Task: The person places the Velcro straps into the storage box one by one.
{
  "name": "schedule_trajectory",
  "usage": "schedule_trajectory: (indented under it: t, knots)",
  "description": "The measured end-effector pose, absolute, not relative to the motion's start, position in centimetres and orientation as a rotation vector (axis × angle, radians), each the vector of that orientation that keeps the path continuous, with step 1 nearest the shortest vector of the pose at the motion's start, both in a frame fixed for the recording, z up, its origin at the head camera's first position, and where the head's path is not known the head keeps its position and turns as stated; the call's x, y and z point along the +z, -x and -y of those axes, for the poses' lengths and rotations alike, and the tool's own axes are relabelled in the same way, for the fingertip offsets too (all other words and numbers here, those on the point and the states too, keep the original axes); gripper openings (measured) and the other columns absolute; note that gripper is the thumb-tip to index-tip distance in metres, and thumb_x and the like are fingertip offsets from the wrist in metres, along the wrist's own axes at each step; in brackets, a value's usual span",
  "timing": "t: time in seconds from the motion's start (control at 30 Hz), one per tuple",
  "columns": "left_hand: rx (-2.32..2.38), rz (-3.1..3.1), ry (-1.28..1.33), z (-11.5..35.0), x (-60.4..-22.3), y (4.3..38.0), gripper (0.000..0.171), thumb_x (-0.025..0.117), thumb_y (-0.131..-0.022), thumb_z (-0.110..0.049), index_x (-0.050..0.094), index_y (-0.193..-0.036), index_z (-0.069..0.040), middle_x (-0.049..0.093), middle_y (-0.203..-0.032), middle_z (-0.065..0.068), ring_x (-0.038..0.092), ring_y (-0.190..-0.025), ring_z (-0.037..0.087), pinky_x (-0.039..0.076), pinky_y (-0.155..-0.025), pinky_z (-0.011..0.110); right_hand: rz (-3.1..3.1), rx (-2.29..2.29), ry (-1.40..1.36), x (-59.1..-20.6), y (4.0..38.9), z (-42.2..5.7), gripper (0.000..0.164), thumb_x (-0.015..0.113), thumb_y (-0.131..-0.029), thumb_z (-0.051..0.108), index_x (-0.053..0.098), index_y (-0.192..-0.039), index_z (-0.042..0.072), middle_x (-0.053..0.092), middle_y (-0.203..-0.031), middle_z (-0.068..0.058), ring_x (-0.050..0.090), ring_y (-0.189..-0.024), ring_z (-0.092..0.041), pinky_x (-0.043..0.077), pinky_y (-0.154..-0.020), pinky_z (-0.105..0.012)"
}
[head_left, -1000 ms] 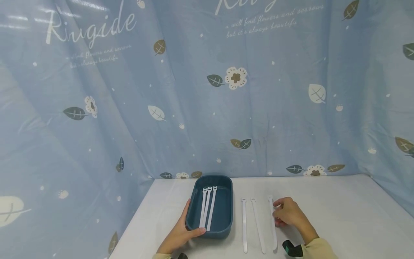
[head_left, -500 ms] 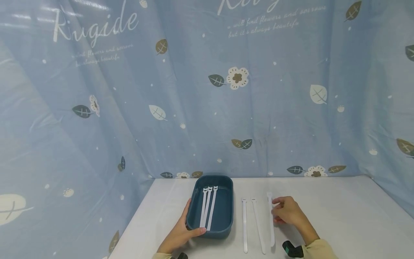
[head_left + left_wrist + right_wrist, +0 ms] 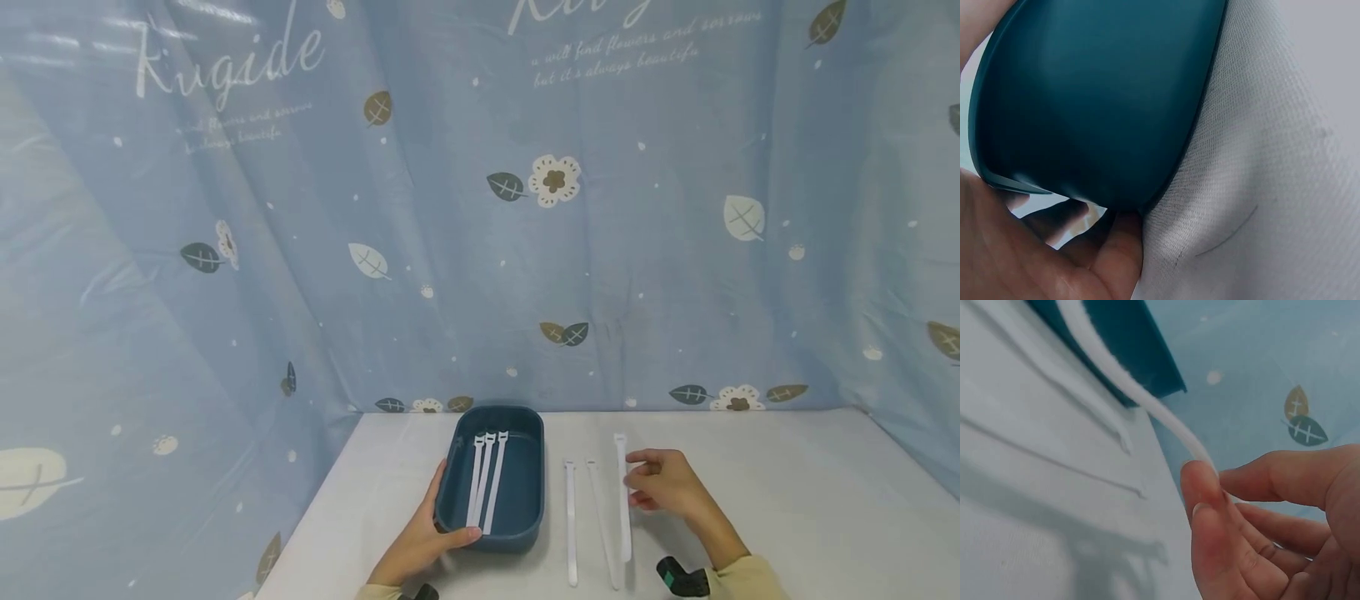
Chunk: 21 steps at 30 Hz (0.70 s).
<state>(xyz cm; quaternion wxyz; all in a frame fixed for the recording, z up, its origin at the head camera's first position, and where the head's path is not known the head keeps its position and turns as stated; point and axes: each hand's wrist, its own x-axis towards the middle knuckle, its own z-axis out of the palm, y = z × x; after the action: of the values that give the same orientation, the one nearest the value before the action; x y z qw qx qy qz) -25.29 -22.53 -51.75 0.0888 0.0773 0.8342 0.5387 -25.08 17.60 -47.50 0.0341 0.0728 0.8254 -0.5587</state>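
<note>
A dark teal plastic bin [image 3: 504,543] stands on the white table, with several white hook-and-loop cable ties [image 3: 487,483] lying lengthwise inside. My left hand [image 3: 426,533] grips its near left corner, thumb over the rim and fingers along the side. In the left wrist view, the fingers [image 3: 1119,250] hold the bin's wall [image 3: 1097,106]. Right of the bin, my right hand [image 3: 667,483] pinches another white cable tie [image 3: 623,500] between thumb and fingertips. The right wrist view shows this tie [image 3: 1129,381] bending up from the fingertips [image 3: 1200,481], raised above the table.
Two more white cable ties lie on the table between the bin and my right hand, one straight [image 3: 572,525] and one slanted [image 3: 603,525]. A blue patterned curtain [image 3: 465,250] hangs behind and to the left of the table [image 3: 795,500].
My right hand has lifted the pinched cable tie off the table and moved it slightly left and away from me. My left hand stays on the bin.
</note>
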Motion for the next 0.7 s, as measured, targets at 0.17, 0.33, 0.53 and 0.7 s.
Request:
schedule_trajectory:
  t: [0.17, 0.33, 0.53, 0.7]
  knots:
    - [1.598, -2.478, -0.223, 22.5, -51.7, 25.3, 0.127, 0.090, -0.079, -0.039, 0.001, -0.168, -0.026, 0.010, -0.175, 0.013, 0.018, -0.158, 0.048, 0.021, -0.119, 0.076, -2.501, -1.768, -0.190, -47.1, 25.1, -17.4, 0.045, 0.072, -0.091, 0.005, 0.060, -0.132, -0.010, 0.073, -0.093, -0.012, 0.073, -0.070, -0.022, 0.063, -0.063, -0.034]
    - [1.600, -2.477, -0.225, 22.5, -51.7, 25.4, 0.126, 0.089, -0.079, -0.039, 0.001, -0.168, -0.027, 0.011, -0.175, 0.013, 0.018, -0.158, 0.047, 0.021, -0.119, 0.077, -2.477, -1.812, -0.157, -46.9, 25.2, -17.1, 0.045, 0.073, -0.092, 0.007, 0.060, -0.132, -0.010, 0.075, -0.091, -0.009, 0.075, -0.070, -0.021, 0.063, -0.064, -0.033]
    - [1.602, -2.484, -0.227, 22.5, -51.8, 25.5, 0.126, 0.090, -0.079, -0.040, 0.001, -0.168, -0.031, 0.011, -0.175, 0.013, 0.020, -0.157, 0.047, 0.022, -0.119, 0.077, -2.418, -1.881, -0.091, -46.4, 25.4, -16.7, 0.050, 0.072, -0.093, 0.008, 0.057, -0.136, -0.012, 0.075, -0.095, -0.010, 0.075, -0.072, -0.021, 0.063, -0.064, -0.031]
    - [1.590, -2.486, -0.211, 22.4, -51.9, 25.4, 0.127, 0.090, -0.078, -0.041, 0.001, -0.168, -0.032, 0.010, -0.176, 0.012, 0.019, -0.158, 0.047, 0.021, -0.119, 0.077, -2.388, -1.913, -0.084, -46.1, 25.6, -16.1, 0.050, 0.073, -0.094, 0.010, 0.056, -0.137, -0.010, 0.075, -0.095, -0.010, 0.076, -0.073, -0.019, 0.063, -0.064, -0.028]
